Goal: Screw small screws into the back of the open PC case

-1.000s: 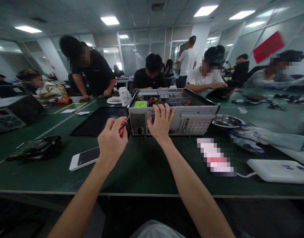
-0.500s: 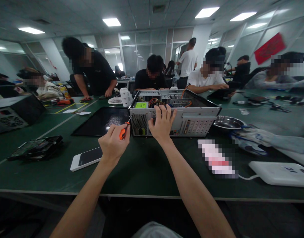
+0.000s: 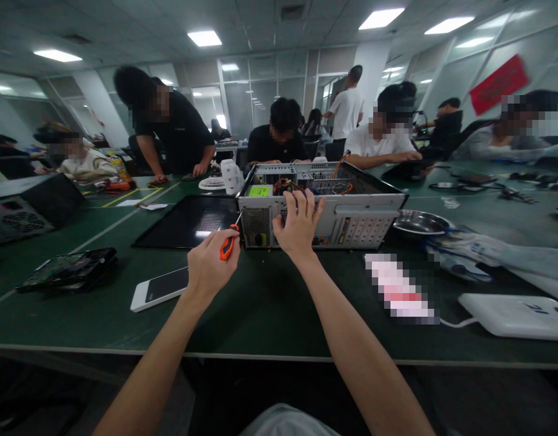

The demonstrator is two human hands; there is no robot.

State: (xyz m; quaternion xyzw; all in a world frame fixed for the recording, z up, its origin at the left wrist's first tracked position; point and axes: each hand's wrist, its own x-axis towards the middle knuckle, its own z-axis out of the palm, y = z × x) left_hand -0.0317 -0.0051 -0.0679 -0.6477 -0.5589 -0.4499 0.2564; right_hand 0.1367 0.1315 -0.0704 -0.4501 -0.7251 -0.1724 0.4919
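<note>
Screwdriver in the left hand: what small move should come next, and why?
Probably seat the screwdriver tip squarely before turning. Its shaft points up at the computer case's left edge, but whether it meets a screw is too small to tell. The right hand, resting against the case, may steady it.

An office-like electronics workshop is indicated: an opened grey metal computer case (image 3: 332, 223) and green-and-black circuit boards (image 3: 68, 270) are carried by a dark-green counter (image 3: 265, 315), and the room is bounded by tall framed glass partitions (image 3: 263, 112) and lit by rectangular white ceiling lights (image 3: 205, 39).
</note>
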